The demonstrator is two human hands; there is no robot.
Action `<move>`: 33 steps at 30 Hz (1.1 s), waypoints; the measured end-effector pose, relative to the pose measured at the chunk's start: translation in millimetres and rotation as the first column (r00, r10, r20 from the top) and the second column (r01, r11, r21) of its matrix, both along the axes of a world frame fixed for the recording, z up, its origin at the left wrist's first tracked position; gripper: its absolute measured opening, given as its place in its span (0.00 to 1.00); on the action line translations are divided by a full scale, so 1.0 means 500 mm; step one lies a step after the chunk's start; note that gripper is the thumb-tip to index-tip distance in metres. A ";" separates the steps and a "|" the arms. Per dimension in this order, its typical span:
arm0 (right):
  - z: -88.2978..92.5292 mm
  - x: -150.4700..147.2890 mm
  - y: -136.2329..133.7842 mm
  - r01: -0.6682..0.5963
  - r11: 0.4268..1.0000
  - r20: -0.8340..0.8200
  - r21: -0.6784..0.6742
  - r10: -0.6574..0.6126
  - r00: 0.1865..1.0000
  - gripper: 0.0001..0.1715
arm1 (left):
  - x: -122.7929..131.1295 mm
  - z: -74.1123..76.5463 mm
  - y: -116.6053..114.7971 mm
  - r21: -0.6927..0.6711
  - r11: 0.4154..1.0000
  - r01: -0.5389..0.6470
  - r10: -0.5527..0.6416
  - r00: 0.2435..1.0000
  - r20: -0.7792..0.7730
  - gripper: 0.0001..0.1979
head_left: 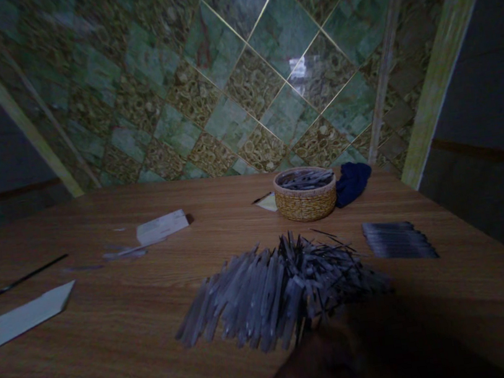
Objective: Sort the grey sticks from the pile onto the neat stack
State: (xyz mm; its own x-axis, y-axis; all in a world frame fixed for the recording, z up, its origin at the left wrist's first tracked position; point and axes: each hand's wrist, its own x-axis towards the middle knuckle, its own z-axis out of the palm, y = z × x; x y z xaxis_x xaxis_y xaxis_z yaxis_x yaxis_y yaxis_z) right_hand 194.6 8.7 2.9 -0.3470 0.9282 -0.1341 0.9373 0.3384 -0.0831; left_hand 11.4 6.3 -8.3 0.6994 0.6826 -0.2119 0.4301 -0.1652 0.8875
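A dark, blurred hand, seemingly my right hand (327, 357), comes in from the bottom edge, right of the middle. It is at the near side of a large heap of thin dark sticks in narrow clear sleeves (253, 298). Shadow hides its fingers, so I cannot tell whether it grips any of them. The heap's left half lies roughly side by side, while the right half is tangled. To its right is a neat flat row of similar sleeved sticks (397, 239). My left hand is out of view.
A round woven basket (307, 201) filled with similar sticks stands at the back, beside a dark blue cloth (353, 182). Left of the heap are a small white box (162, 226), loose clear sleeves (124, 252), a thin black stick (23, 280) and a pale flat strip (24, 318).
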 end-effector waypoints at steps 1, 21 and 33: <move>0.002 -0.003 0.001 0.000 1.000 -0.008 -0.012 0.000 1.000 0.10 | -0.001 0.001 -0.001 -0.001 1.000 0.004 -0.004 1.000 -0.006 0.10; 0.068 -0.050 0.139 -0.121 0.984 -0.116 0.132 0.136 0.984 0.12 | -0.004 0.036 0.011 0.013 0.999 0.036 -0.036 0.997 0.066 0.14; 0.021 -0.048 0.104 -0.363 0.920 0.133 0.147 0.345 0.929 0.12 | 0.003 0.028 0.003 -0.007 0.999 0.048 -0.048 0.998 0.051 0.14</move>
State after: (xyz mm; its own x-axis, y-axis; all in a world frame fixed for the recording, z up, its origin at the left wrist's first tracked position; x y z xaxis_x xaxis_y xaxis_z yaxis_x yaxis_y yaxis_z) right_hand 170.7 60.9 13.6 -0.6497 0.7591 -0.0409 0.7540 0.6503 0.0926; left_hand 13.2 7.6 5.6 0.7415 0.6462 -0.1805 0.3757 -0.1770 0.9097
